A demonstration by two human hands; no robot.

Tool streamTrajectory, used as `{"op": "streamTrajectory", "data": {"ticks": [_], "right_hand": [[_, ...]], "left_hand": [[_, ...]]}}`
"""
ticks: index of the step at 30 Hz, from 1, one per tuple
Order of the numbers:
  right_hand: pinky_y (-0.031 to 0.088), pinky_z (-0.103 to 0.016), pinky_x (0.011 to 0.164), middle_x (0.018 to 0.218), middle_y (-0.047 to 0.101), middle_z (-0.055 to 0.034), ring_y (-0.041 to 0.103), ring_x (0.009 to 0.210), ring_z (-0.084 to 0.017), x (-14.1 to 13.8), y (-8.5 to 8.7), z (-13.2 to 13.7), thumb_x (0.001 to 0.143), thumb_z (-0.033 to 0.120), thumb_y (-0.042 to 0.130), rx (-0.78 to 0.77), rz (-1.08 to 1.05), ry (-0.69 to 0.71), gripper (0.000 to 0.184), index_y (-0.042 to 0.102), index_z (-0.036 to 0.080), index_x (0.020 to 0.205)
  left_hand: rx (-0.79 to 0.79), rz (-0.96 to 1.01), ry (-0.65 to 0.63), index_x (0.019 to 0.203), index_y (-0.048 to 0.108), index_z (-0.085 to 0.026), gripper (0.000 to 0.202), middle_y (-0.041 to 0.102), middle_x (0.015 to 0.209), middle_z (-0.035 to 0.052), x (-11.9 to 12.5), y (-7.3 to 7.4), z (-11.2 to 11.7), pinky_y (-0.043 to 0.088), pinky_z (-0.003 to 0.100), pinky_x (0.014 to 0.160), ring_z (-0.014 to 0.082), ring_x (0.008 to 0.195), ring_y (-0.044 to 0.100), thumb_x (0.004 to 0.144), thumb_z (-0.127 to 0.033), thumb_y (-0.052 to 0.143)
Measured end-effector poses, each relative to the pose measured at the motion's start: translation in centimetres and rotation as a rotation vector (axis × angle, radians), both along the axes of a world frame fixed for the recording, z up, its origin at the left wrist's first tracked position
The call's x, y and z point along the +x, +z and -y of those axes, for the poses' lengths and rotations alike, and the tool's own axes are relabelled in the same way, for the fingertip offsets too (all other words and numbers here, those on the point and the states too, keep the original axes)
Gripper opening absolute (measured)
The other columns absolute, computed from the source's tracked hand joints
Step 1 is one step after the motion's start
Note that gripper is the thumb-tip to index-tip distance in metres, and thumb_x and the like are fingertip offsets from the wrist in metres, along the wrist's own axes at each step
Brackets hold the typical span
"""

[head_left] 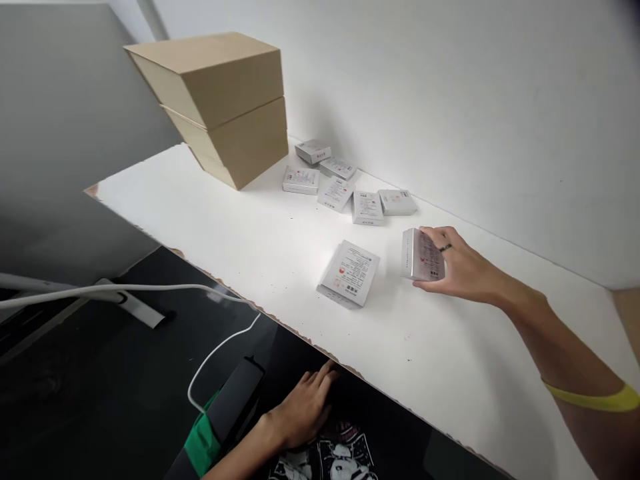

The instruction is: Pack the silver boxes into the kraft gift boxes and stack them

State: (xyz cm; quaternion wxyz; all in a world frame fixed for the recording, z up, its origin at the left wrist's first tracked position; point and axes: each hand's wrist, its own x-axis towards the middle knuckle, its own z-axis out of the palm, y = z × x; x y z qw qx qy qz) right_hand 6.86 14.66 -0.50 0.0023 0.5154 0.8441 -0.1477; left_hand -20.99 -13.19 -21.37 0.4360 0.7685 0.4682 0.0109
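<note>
My right hand (pixel 463 267) grips a small silver-white box (pixel 425 257) with printed text, thumb on one side and fingers on the other. The box is held over the right part of the white table. To its left, a similar box (pixel 351 272) lies with its printed face up and a small red mark on it. Below the table's front edge rests my left hand (pixel 305 407), its fingers loosely stretched toward the edge with nothing seen in them. It is nearest to the patterned dark clothing (pixel 345 457) on my lap.
Several more small boxes (pixel 336 193) lie scattered along the wall (pixel 450 100). Two large tan boxes (pixel 240 87) stand stacked at the back left of the white table (pixel 240 247), whose front edge is chipped. A white cable (pixel 150 288) runs past the front edge at left.
</note>
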Motion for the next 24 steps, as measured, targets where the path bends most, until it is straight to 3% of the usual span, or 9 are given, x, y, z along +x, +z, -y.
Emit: {"op": "streamTrajectory", "data": {"ticks": [4, 10, 17, 20, 22, 24], "right_hand": [[0.060, -0.047, 0.094, 0.148, 0.035, -0.0120, 0.053, 0.130, -0.035, 2.2, -1.8, 3.6, 0.071, 0.059, 0.079, 0.045, -0.122, -0.101, 0.101, 0.027, 0.037, 0.155], [0.055, -0.051, 0.105, 0.144, 0.030, -0.0133, 0.040, 0.140, -0.035, 1.8, -3.2, 5.1, 0.068, 0.042, 0.077, 0.113, -0.241, -0.095, 0.094, 0.027, 0.033, 0.148], [0.054, -0.053, 0.105, 0.142, 0.031, -0.0142, 0.036, 0.141, -0.036, 1.2, -3.9, 4.9, 0.069, 0.039, 0.074, 0.167, -0.222, -0.038, 0.089, 0.028, 0.031, 0.144], [0.055, -0.053, 0.104, 0.143, 0.033, -0.0145, 0.042, 0.138, -0.037, 0.9, -3.1, 5.0, 0.069, 0.043, 0.077, 0.146, -0.232, -0.034, 0.092, 0.029, 0.030, 0.147], [0.054, -0.054, 0.105, 0.146, 0.035, -0.0144, 0.045, 0.137, -0.038, 0.1, -1.6, 5.5, 0.073, 0.046, 0.077, 0.178, -0.256, 0.023, 0.095, 0.027, 0.032, 0.152], [0.052, -0.057, 0.108, 0.150, 0.036, -0.0134, 0.044, 0.140, -0.039, -1.4, 0.4, 6.2, 0.080, 0.047, 0.076, 0.308, -0.317, 0.123, 0.096, 0.020, 0.037, 0.158]], "left_hand": [[0.019, -0.001, 0.013, 0.155, 0.024, -0.017, 0.066, 0.037, 0.164, 0.0255, 0.1, -1.3, -0.5, 0.041, 0.065, 0.120, 0.0403, 0.148, 0.048, 0.095, -0.012, 0.050], [0.060, 0.020, 0.030, 0.154, 0.026, -0.017, 0.060, 0.049, 0.154, 0.0217, 1.3, -0.5, -1.6, 0.041, 0.060, 0.122, 0.0364, 0.142, 0.054, 0.099, -0.018, 0.050], [0.026, 0.006, 0.012, 0.157, 0.019, -0.016, 0.067, 0.035, 0.165, 0.0266, 1.3, -1.0, -0.6, 0.040, 0.064, 0.120, 0.0399, 0.150, 0.044, 0.097, -0.016, 0.049], [0.007, 0.004, 0.006, 0.159, 0.018, -0.018, 0.072, 0.031, 0.167, 0.0253, 1.5, -1.1, -0.1, 0.040, 0.064, 0.121, 0.0393, 0.153, 0.040, 0.095, -0.016, 0.052], [-0.004, 0.006, 0.007, 0.159, 0.020, -0.019, 0.073, 0.031, 0.168, 0.0240, 1.8, -0.9, 0.0, 0.039, 0.062, 0.122, 0.0385, 0.154, 0.039, 0.094, -0.017, 0.054], [-0.015, 0.004, 0.010, 0.158, 0.023, -0.018, 0.072, 0.030, 0.168, 0.0237, 2.2, -0.6, 0.1, 0.039, 0.061, 0.122, 0.0384, 0.151, 0.043, 0.094, -0.017, 0.056]]}}
